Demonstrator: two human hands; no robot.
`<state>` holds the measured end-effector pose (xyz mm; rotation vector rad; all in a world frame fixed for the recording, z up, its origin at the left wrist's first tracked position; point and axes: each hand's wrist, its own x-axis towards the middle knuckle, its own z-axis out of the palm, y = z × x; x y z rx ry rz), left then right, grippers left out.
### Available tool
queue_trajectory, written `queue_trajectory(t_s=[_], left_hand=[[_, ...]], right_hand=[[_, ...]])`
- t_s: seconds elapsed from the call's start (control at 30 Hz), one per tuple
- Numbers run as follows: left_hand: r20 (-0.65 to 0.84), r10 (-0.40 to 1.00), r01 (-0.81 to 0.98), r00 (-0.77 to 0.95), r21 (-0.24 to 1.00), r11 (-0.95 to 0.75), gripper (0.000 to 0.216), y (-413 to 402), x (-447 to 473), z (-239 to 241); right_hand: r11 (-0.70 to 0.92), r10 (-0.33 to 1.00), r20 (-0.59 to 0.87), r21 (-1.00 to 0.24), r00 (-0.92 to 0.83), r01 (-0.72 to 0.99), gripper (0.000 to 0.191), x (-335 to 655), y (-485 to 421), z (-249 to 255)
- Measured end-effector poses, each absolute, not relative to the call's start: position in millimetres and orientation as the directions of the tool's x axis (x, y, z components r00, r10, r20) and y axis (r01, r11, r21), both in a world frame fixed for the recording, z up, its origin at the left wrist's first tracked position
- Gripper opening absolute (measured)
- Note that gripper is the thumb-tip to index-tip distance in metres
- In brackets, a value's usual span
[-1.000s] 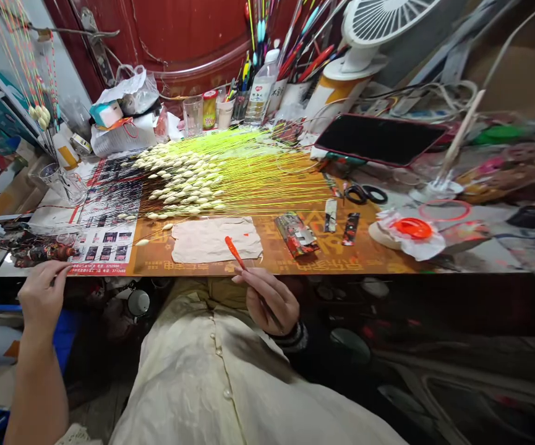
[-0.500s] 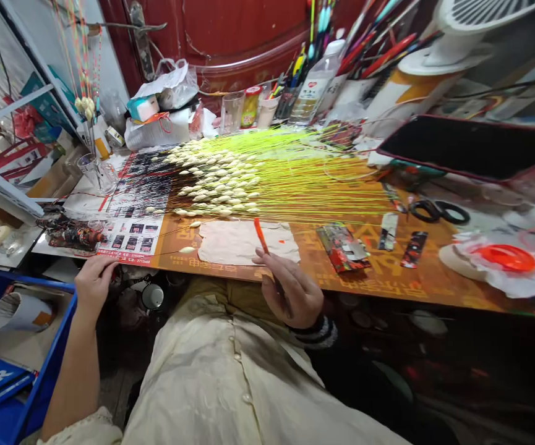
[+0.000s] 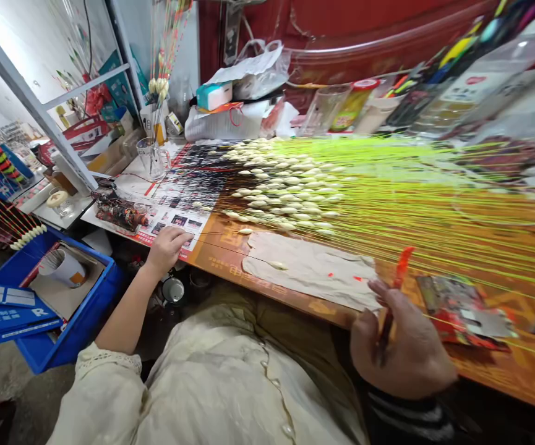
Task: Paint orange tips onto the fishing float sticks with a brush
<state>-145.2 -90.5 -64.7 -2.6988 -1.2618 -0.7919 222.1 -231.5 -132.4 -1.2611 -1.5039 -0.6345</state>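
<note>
My left hand (image 3: 169, 248) rests at the table's front edge, its fingertips pinching the thin dark stem of a fishing float. The float's pale, spindle-shaped body (image 3: 277, 266) lies over a beige cloth (image 3: 311, 262), and its yellow tip appears to run on to the right. At the cloth's right end, my right hand (image 3: 401, 346) grips a slim brush-like tool (image 3: 402, 266) with a bright orange, paint-covered end pointing up. Two small orange marks show on the cloth. Behind it lie many similar floats (image 3: 286, 185) in rows, dark stems left and yellow tips right.
Right of the cloth lies a paint-stained packet (image 3: 466, 309). A small motor-like device (image 3: 121, 213) sits on the left, with a glass mug (image 3: 153, 161) behind it. A blue crate (image 3: 109, 278) stands below on the left. Jars, bottles and a plastic bag (image 3: 267, 74) line the back.
The view has swung left and come closer. The float held by its stem has shifted right, from beside the cloth to over it. My right hand has moved toward the cloth's right end.
</note>
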Motion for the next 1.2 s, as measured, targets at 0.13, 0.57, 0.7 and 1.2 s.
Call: queue_trajectory(t_s=[0.13,0.57,0.7,1.2], left_hand=[[0.463,0.718,0.758,0.519,0.138,-0.637,0.041,-85,-150,-67],[0.572,0.633,0.713,0.523,0.114,-0.692,0.039,-72,-158,-72],[0.596,0.6,0.694,0.533,0.099,-0.713,0.038,-70,-158,-76],[0.602,0.506,0.645,0.618,-0.019,-0.764,0.033,-66,-155,-51]], right_hand=[[0.28,0.375,0.923,-0.199,0.084,0.939,0.068,221,-229,-133],[0.229,0.414,0.903,-0.223,0.113,0.948,0.066,217,-230,-131],[0.248,0.415,0.903,-0.228,0.109,0.942,0.069,217,-231,-132],[0.238,0.534,0.825,-0.359,0.187,0.903,0.055,212,-229,-115]])
